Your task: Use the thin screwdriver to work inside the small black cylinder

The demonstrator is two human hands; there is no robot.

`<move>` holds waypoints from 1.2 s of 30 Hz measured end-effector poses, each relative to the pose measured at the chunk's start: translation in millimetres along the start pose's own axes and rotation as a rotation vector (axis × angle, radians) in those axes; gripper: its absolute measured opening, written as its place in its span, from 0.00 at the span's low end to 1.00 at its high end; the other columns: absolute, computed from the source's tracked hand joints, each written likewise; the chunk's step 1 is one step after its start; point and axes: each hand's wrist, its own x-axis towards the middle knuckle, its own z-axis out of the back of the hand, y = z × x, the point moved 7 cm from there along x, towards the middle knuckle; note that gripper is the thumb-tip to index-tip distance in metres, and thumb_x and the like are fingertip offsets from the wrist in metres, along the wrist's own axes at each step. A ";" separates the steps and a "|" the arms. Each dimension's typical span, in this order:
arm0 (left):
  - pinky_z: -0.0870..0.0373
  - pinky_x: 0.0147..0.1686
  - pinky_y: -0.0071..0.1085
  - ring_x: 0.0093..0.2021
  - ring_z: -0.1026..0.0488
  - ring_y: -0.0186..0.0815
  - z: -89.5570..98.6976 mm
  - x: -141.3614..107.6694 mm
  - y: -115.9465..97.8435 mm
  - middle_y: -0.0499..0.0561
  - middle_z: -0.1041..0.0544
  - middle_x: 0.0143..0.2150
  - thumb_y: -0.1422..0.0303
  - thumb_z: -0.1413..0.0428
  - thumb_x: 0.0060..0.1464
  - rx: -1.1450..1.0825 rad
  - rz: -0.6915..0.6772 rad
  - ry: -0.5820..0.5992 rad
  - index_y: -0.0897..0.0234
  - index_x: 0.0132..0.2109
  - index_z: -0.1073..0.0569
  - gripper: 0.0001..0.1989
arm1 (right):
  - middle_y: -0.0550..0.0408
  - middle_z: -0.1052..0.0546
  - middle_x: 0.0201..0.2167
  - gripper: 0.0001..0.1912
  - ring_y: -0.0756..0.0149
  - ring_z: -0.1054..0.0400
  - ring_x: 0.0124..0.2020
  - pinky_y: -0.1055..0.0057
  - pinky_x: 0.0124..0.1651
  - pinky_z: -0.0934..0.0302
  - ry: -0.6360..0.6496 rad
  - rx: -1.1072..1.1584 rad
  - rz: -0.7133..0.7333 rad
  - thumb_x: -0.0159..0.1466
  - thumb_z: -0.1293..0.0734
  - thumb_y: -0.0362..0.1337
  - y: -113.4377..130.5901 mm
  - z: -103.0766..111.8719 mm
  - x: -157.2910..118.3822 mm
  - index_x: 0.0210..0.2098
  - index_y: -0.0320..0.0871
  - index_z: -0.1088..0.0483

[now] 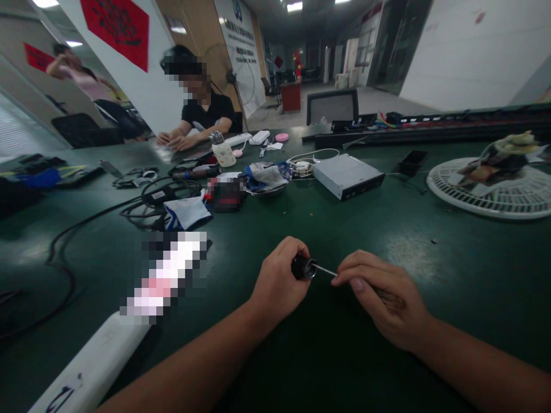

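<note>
Over a green worktop point(353, 229), the left hand point(278, 281) grips a small black cylinder point(303, 267) in closed fingers; the right hand point(383, 298) pinches a thin metal rod point(326, 270) reaching into it.

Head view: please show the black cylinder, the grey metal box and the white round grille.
Black cylinder point(302, 267), head view, side.
Grey metal box point(346, 175), head view, top.
White round grille point(486, 212), head view, rim.

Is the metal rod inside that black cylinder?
In: the thin silver metal rod enters the open end of the small black cylinder.
</note>
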 end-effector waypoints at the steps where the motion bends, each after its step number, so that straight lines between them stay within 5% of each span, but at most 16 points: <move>1: 0.35 0.34 0.31 0.35 0.30 0.34 0.8 0.1 0.0 0.47 0.28 0.37 0.83 0.41 0.47 0.001 0.000 -0.013 0.62 0.39 0.32 0.15 | 0.52 0.23 0.36 0.13 0.61 0.29 0.38 0.62 0.40 0.34 -0.004 -0.017 0.000 0.70 0.38 0.28 -0.2 0.0 -0.2 0.44 0.46 0.23; 6: 0.35 0.34 0.30 0.35 0.30 0.34 1.0 0.1 -1.1 0.47 0.28 0.37 0.82 0.41 0.48 0.006 -0.012 -0.023 0.61 0.38 0.32 0.14 | 0.52 0.23 0.32 0.13 0.61 0.28 0.37 0.60 0.40 0.34 0.036 0.011 -0.008 0.70 0.39 0.28 -1.2 -1.5 0.6 0.38 0.45 0.24; 13: 0.35 0.36 0.31 0.37 0.30 0.34 -1.5 0.3 -0.6 0.47 0.28 0.38 0.83 0.42 0.48 -0.020 -0.010 0.023 0.61 0.38 0.33 0.15 | 0.51 0.22 0.38 0.13 0.60 0.28 0.41 0.61 0.42 0.33 0.027 0.049 -0.024 0.71 0.39 0.29 -2.2 -2.3 0.9 0.45 0.47 0.23; 20: 0.35 0.35 0.31 0.36 0.30 0.35 1.5 0.4 -0.1 0.47 0.28 0.37 0.83 0.43 0.48 -0.004 0.010 -0.018 0.61 0.37 0.32 0.13 | 0.52 0.23 0.33 0.13 0.61 0.27 0.37 0.62 0.39 0.33 0.038 0.004 -0.045 0.71 0.39 0.30 -2.6 -3.6 2.2 0.37 0.45 0.24; 24: 0.35 0.36 0.31 0.37 0.30 0.34 -0.8 0.0 -0.4 0.46 0.28 0.37 0.84 0.42 0.48 -0.022 -0.009 0.006 0.61 0.38 0.32 0.14 | 0.51 0.22 0.36 0.13 0.59 0.27 0.40 0.61 0.41 0.32 0.066 0.065 -0.004 0.71 0.39 0.31 1.3 -4.3 2.5 0.41 0.47 0.23; 31: 0.36 0.35 0.30 0.36 0.30 0.34 1.1 -0.2 1.4 0.46 0.28 0.37 0.83 0.41 0.48 -0.013 0.025 -0.014 0.61 0.37 0.32 0.14 | 0.52 0.23 0.38 0.12 0.61 0.29 0.40 0.62 0.41 0.34 -0.009 -0.032 -0.069 0.71 0.39 0.30 -6.8 -0.4 0.3 0.42 0.47 0.23; 36: 0.35 0.35 0.30 0.36 0.30 0.34 0.6 -0.4 2.9 0.46 0.28 0.37 0.83 0.41 0.48 -0.023 0.033 -0.017 0.61 0.38 0.32 0.14 | 0.53 0.23 0.36 0.12 0.62 0.29 0.39 0.63 0.40 0.34 0.076 0.049 -0.036 0.71 0.39 0.30 -0.3 -4.4 1.3 0.40 0.47 0.24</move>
